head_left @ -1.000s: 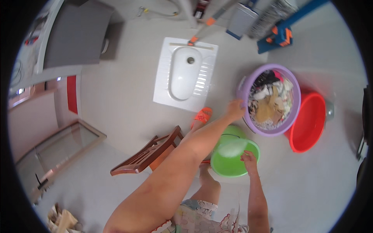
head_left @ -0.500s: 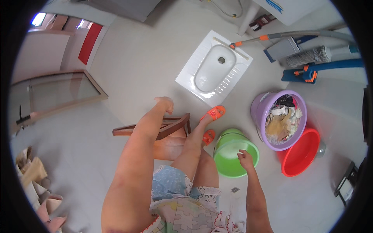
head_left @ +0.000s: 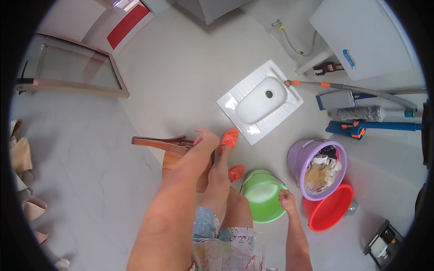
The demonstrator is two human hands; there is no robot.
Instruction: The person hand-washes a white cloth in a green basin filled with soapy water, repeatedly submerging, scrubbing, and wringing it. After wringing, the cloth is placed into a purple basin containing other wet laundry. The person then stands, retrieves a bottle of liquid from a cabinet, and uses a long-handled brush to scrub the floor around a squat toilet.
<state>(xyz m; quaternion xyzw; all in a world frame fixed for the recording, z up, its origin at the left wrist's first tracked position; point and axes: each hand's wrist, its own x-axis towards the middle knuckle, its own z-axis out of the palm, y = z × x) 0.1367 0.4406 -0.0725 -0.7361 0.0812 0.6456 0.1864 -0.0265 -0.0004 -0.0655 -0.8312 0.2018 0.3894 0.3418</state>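
Observation:
My left hand (head_left: 206,138) is held out above a brown wooden chair (head_left: 156,143), a finger stretched and nothing visible in it; my forearm hides part of the chair. At the right rim of a green bucket (head_left: 263,213), my right hand (head_left: 287,200) has its fingers bent over the edge. Something pale, perhaps water or foam, shows inside the bucket. My feet, in orange slippers (head_left: 229,139), rest on the floor between chair and bucket.
A white squat toilet (head_left: 253,135) lies ahead. On the right stand a purple bucket (head_left: 294,158) of cloths or rubbish, a red basin (head_left: 312,221) and several mops (head_left: 361,113). A glass door (head_left: 77,67) stands at far left; shoes (head_left: 34,207) line the left edge.
My left hand has moved right and down over the chair. My right hand has shifted from above the green bucket's inside to its right rim. The whole view has shifted.

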